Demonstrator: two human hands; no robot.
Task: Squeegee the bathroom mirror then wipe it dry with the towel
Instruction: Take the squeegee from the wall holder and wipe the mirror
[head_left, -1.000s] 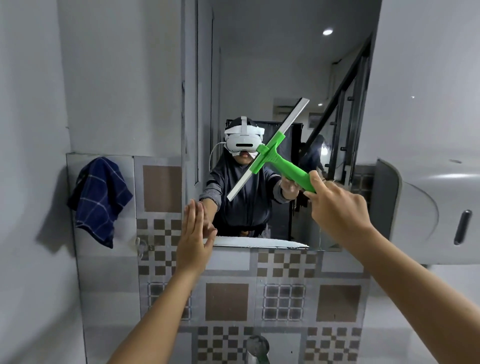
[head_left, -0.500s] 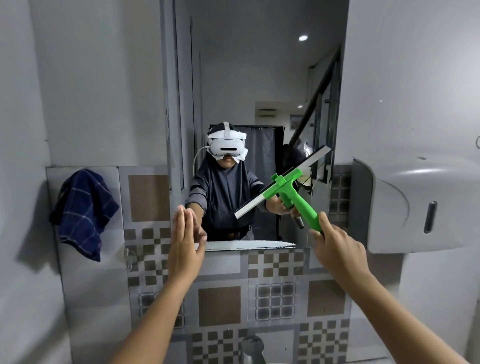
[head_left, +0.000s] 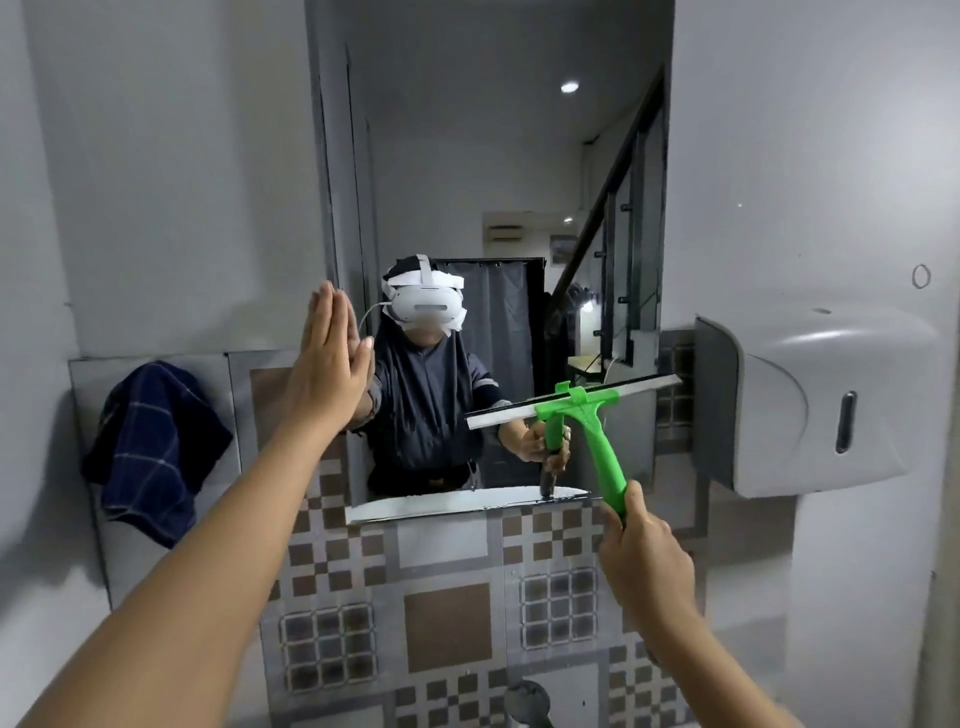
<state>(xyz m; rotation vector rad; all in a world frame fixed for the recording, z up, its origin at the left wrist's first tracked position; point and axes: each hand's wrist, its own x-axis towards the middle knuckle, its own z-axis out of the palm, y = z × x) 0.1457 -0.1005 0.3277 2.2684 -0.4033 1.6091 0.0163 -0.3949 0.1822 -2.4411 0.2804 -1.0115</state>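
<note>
Grey walls frame a tall mirror (head_left: 498, 234) whose bottom edge sits above patterned tiles (head_left: 447, 597). Right of the right hand's fingers, a grey dispenser (head_left: 815, 400) hangs on the wall beside the mirror's lower right corner. Well left of the left hand's fingers, a dark blue checked towel (head_left: 156, 447) hangs on the tiled wall, untouched. The left hand (head_left: 330, 369) is flat, fingers straight and pressed together, palm against the mirror's left edge. The right hand (head_left: 647, 558) is wrapped around the bottom end of the green squeegee (head_left: 587, 421); above those fingers the handle rises to the blade, which lies nearly level across the mirror's lower right part, its right end at the mirror's edge.
</note>
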